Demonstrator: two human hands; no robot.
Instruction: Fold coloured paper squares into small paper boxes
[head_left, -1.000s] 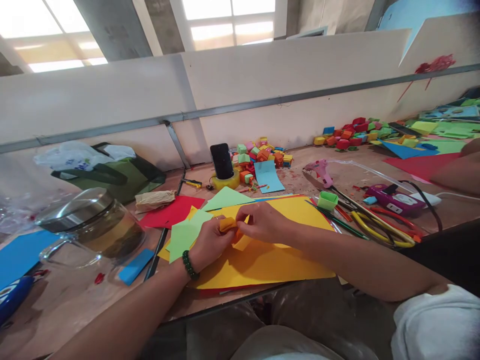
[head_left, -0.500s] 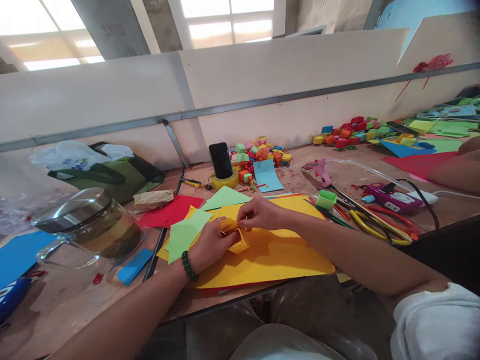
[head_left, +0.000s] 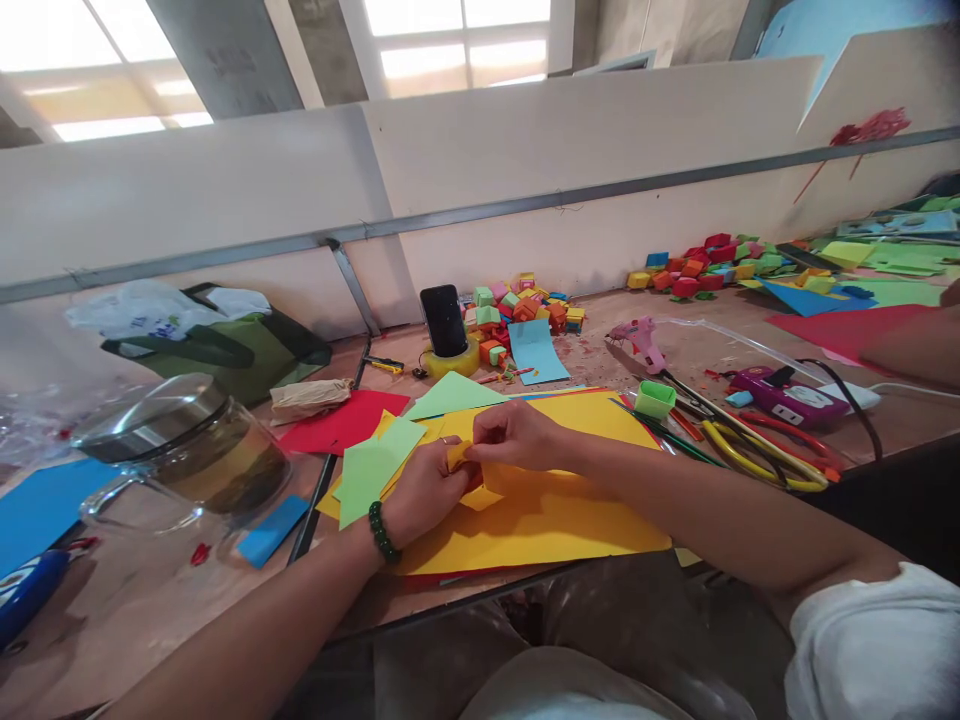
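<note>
Both my hands meet over a large yellow sheet (head_left: 540,520) at the table's near edge. My left hand (head_left: 424,490), with a dark green bead bracelet on its wrist, is closed around a small folded orange-yellow paper piece (head_left: 459,458). My right hand (head_left: 514,435) pinches the same piece from the right and above. Most of the piece is hidden by my fingers. Light green paper pieces (head_left: 371,465) lie just left of my left hand, partly over a red sheet (head_left: 341,420).
A glass jar with a metal lid (head_left: 187,450) stands at left, a green bag (head_left: 225,345) behind it. A phone (head_left: 442,320) stands in a yellow holder beside a pile of coloured paper cubes (head_left: 521,310). A glue gun (head_left: 637,340), scissors (head_left: 750,450) and another person's arm (head_left: 911,345) are at right.
My hands have kept folding the small orange-yellow piece; the right hand shifted slightly left and down onto it, and the piece now shows less between my fingers.
</note>
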